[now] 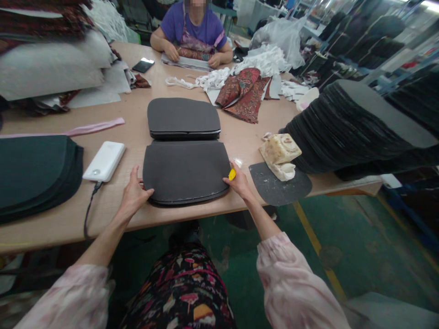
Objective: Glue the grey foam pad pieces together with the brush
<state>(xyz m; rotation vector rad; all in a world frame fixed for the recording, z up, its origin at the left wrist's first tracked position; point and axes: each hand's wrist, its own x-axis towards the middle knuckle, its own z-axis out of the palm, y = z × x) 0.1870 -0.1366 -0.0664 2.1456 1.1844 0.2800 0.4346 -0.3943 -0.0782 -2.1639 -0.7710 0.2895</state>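
A stack of dark grey, rounded panels (187, 169) lies flat near the table's front edge. At its left edge is my left hand (134, 194), thumb over the top and fingers along the side, gripping it. My right hand (238, 180) is closed around a small yellow tool (232, 174) whose kind I cannot make out. The thumb of that hand touches the panels' right edge. Just behind lies a second stack of dark grey panels (183, 115), close against the first.
A white power bank (104, 161) with a cable and dark green panels (34, 171) lie left. To the right, a crusted container (280, 148) sits on a grey piece (279, 185), beside a tall black stack (339, 128). Opposite, a person (194, 27) handles patterned fabric.
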